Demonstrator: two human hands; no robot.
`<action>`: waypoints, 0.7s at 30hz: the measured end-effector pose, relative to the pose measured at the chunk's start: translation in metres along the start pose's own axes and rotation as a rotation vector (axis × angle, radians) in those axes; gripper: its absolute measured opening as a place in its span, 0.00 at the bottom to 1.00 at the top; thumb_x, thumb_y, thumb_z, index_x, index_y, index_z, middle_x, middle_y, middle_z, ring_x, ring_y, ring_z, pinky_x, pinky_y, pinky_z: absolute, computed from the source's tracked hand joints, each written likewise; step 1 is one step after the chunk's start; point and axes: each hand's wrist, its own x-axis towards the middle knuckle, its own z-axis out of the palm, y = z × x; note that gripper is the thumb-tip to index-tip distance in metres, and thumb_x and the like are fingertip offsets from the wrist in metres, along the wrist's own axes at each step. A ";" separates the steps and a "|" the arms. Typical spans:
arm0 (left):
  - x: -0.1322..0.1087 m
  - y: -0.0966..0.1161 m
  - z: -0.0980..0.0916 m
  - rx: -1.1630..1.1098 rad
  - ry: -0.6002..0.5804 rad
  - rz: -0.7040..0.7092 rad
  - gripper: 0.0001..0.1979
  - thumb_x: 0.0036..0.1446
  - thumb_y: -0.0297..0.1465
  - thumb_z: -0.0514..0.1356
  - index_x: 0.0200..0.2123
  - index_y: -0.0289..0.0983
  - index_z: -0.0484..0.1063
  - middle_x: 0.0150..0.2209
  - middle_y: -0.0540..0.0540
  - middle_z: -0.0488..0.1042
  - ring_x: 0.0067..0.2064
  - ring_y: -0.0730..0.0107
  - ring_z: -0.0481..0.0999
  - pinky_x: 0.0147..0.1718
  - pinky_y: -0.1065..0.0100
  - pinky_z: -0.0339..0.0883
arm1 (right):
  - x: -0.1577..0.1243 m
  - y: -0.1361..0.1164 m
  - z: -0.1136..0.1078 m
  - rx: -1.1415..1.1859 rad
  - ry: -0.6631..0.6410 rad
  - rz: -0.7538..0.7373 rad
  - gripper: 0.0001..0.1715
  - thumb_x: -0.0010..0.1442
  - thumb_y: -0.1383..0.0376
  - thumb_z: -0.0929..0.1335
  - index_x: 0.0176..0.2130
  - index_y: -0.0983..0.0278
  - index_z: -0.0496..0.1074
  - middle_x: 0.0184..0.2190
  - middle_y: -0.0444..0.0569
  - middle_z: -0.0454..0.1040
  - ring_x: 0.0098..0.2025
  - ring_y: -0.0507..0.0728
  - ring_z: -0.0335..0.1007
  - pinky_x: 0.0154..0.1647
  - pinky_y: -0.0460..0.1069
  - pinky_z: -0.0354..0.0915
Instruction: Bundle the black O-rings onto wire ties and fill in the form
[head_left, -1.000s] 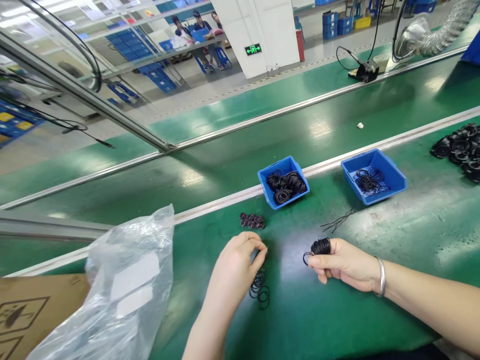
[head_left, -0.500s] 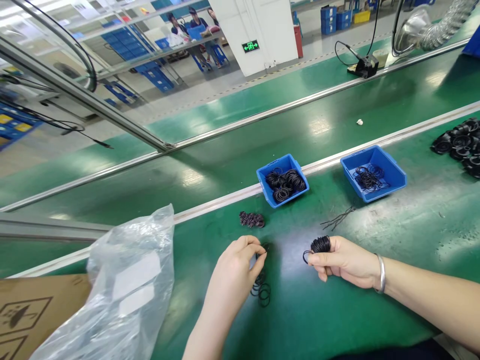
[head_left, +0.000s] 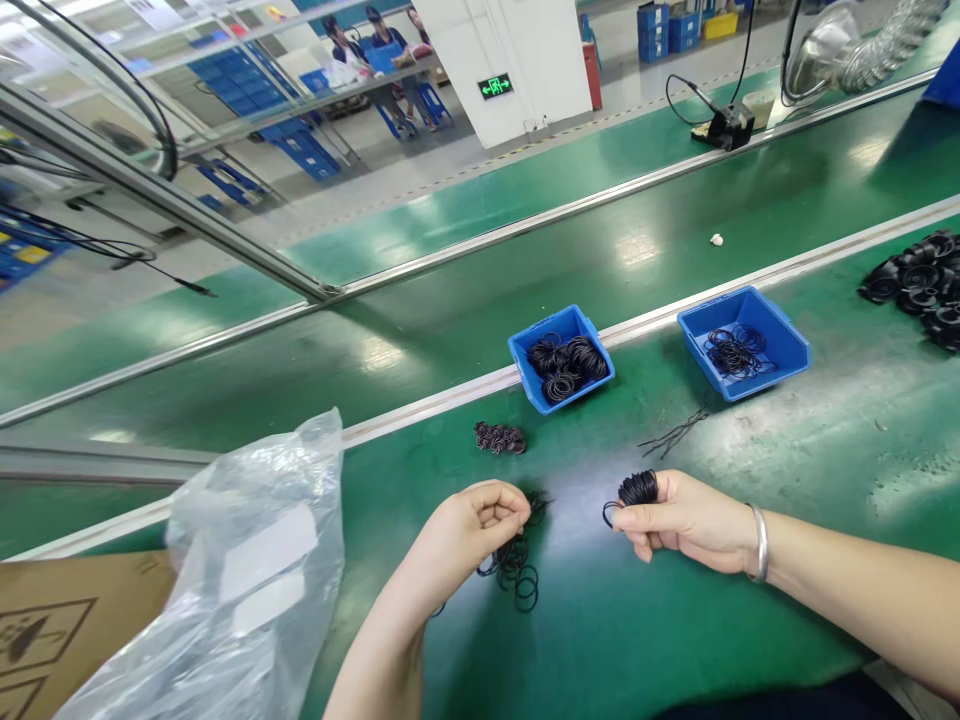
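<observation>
Head view, one bench position.

Hands: right hand (head_left: 690,520) is closed. Its thumb and forefinger clamp a stack of O-rings (head_left: 637,488), thin and black, with one ring hanging loose at the fingertip side. Left hand (head_left: 469,525) is curled with fingertips pinched together over the loose O-rings (head_left: 517,572) on the green belt. I cannot tell whether a ring is actually between the fingers.

Progress (judgement): gathering is part done. A good number of rings already sit in the right-hand stack, and a small scatter still lies flat under and just beside the left fingertips.

Containers:
- near blue bin (head_left: 519,350), beyond the left hand: several dense coils of black rings, floor mostly covered.
- second blue bin (head_left: 784,338), beyond the right hand: a thin tangle of rings, much bare floor showing.
- clear plastic bag (head_left: 247,570), outboard of the left forearm, crumpled over a cardboard box (head_left: 60,630). Contents of both are hidden.

Other:
- small dark bundle (head_left: 499,438) between the left hand and the near bin.
- thin dark strands (head_left: 675,435) ahead of the right hand.
- heap of black moulded parts (head_left: 915,285) well off to the right.
</observation>
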 end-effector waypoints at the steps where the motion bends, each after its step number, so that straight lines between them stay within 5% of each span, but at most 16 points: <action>1: 0.001 0.000 -0.001 -0.021 -0.004 -0.010 0.11 0.52 0.40 0.62 0.28 0.38 0.74 0.33 0.45 0.78 0.31 0.66 0.75 0.31 0.67 0.70 | 0.000 0.000 0.000 0.004 -0.001 0.004 0.22 0.50 0.54 0.78 0.26 0.66 0.69 0.21 0.40 0.66 0.24 0.49 0.62 0.28 0.46 0.55; 9: 0.001 0.000 -0.007 -0.129 -0.007 -0.018 0.13 0.49 0.44 0.64 0.26 0.39 0.74 0.35 0.45 0.78 0.34 0.65 0.77 0.36 0.66 0.72 | 0.001 0.001 -0.002 0.008 -0.008 0.011 0.21 0.50 0.54 0.78 0.27 0.66 0.70 0.22 0.40 0.66 0.24 0.49 0.62 0.28 0.46 0.55; 21: 0.006 0.000 -0.002 -0.203 -0.162 -0.130 0.14 0.48 0.43 0.66 0.29 0.38 0.73 0.31 0.46 0.79 0.37 0.60 0.82 0.38 0.64 0.72 | 0.000 -0.002 0.000 -0.026 -0.006 0.003 0.21 0.51 0.54 0.78 0.27 0.66 0.70 0.21 0.40 0.66 0.24 0.49 0.62 0.27 0.46 0.54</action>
